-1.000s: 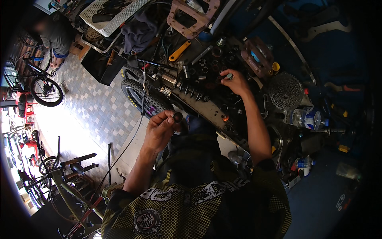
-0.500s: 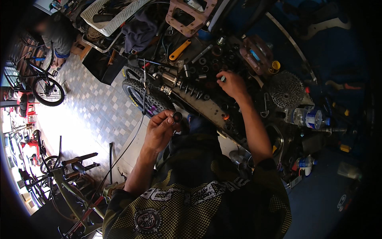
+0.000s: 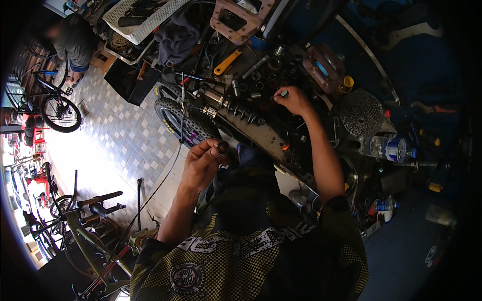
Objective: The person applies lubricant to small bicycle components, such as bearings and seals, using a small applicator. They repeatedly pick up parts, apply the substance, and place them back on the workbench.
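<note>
My left hand [image 3: 199,168] is closed, pinching a small dark round ring [image 3: 223,147] with a hollow centre between thumb and fingers, in front of my body. Over the cluttered bench, my right hand [image 3: 295,103] is closed at the fingertips around a small pale-green piece [image 3: 284,94] whose kind I cannot make out. Short metal sleeves [image 3: 236,89] and dark rings lie just left of that hand. A coil-spring shock absorber [image 3: 241,111] rests between the two hands, on the bench's near side. Beyond it lies an orange crank arm [image 3: 227,62].
A bicycle cassette [image 3: 362,112] and a clear plastic bottle [image 3: 384,148] lie right of my right forearm. A white basket [image 3: 145,25] and a dark cloth [image 3: 175,39] sit at the far left of the bench. A knobbly-tyred wheel [image 3: 168,114] stands below. Another person [image 3: 75,45] is at the upper left.
My right hand has shifted slightly, its fingers turning so that the pale-green piece shows higher. My left hand keeps the dark ring in nearly the same place.
</note>
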Demonstrator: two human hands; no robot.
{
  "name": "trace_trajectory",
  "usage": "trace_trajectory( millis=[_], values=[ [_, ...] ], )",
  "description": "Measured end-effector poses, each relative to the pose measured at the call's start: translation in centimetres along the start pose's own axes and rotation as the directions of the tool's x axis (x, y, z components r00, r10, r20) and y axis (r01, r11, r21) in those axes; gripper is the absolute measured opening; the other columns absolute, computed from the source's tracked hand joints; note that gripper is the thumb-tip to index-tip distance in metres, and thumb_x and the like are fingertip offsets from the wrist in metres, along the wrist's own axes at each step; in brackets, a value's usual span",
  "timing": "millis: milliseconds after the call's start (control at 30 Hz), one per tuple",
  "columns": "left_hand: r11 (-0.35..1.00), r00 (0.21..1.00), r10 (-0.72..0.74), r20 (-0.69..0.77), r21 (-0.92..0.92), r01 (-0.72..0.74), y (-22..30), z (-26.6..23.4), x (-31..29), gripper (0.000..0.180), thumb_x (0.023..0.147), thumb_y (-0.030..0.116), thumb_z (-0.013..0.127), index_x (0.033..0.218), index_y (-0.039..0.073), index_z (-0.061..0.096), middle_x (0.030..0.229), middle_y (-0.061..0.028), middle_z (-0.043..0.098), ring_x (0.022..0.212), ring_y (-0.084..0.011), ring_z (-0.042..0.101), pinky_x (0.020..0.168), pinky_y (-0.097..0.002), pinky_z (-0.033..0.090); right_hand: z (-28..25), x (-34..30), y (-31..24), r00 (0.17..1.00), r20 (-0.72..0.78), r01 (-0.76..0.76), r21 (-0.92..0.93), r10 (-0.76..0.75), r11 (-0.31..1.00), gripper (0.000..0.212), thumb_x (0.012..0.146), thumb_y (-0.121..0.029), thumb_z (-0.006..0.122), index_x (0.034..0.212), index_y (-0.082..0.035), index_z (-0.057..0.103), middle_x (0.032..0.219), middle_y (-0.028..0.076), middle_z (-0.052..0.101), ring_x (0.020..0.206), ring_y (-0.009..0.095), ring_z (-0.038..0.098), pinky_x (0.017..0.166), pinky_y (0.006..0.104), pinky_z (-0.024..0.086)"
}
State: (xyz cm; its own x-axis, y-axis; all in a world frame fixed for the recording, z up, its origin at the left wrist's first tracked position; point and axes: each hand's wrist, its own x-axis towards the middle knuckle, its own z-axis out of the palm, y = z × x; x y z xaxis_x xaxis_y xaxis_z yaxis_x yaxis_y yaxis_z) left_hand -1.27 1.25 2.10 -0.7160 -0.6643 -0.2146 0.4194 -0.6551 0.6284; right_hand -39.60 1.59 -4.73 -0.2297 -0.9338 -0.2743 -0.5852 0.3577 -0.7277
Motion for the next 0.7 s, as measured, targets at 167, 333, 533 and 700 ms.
trace_trajectory(
  millis=[167,333,533,700],
  values=[
    [1.0,1.0,-0.002,0.014,-0.008,0.002,0.1,0.3,0.1,0.02,0.103,0.022,0.067,0.11,0.004,0.066,0.107,-0.0038,0.066,0.099,-0.0173,0.059,0.083,-0.0383,0.048,-0.3,0.1,-0.2,0.992,-0.07,-0.113,-0.117,0.105,0.987,0.022,0.09,-0.028,0.077,0.102,-0.009,0.078,0.1,0.018,0.077,0.096,0.035,0.074,0.083,0.0432,0.056],
    [1.0,1.0,-0.003,0.013,-0.006,0.003,0.1,0.3,0.1,0.02,0.103,0.022,0.067,0.111,0.004,0.066,0.108,-0.0041,0.066,0.098,-0.0174,0.059,0.082,-0.0384,0.048,0.1,-0.7,-1.5,0.991,-0.135,-0.049,-0.387,-0.004,0.921,0.026,0.089,-0.027,0.078,0.11,-0.012,0.076,0.11,0.015,0.074,0.104,0.034,0.071,0.089,0.0462,0.057],
    [1.0,1.0,-0.003,-0.002,-0.012,0.003,-0.1,0.0,0.1,0.02,0.103,0.022,0.067,0.111,0.004,0.066,0.108,-0.0043,0.065,0.099,-0.0181,0.059,0.083,-0.0388,0.048,0.9,-2.0,-4.0,0.999,0.0,0.036,-0.444,-0.04,0.895,0.032,0.088,-0.02,0.078,0.118,-0.016,0.071,0.121,0.008,0.06,0.104,0.031,0.07,0.088,0.0456,0.058],
    [1.0,1.0,-0.02,0.008,-0.014,0.02,0.2,0.3,0.3,0.021,0.102,0.023,0.067,0.111,0.005,0.065,0.107,-0.0043,0.065,0.099,-0.0184,0.059,0.083,-0.0388,0.048,2.0,-2.2,-2.8,0.996,-0.026,0.061,-0.505,-0.085,0.861,0.027,0.087,-0.019,0.078,0.113,-0.016,0.072,0.119,0.008,0.061,0.103,0.031,0.07,0.086,0.0453,0.058]
  ],
)
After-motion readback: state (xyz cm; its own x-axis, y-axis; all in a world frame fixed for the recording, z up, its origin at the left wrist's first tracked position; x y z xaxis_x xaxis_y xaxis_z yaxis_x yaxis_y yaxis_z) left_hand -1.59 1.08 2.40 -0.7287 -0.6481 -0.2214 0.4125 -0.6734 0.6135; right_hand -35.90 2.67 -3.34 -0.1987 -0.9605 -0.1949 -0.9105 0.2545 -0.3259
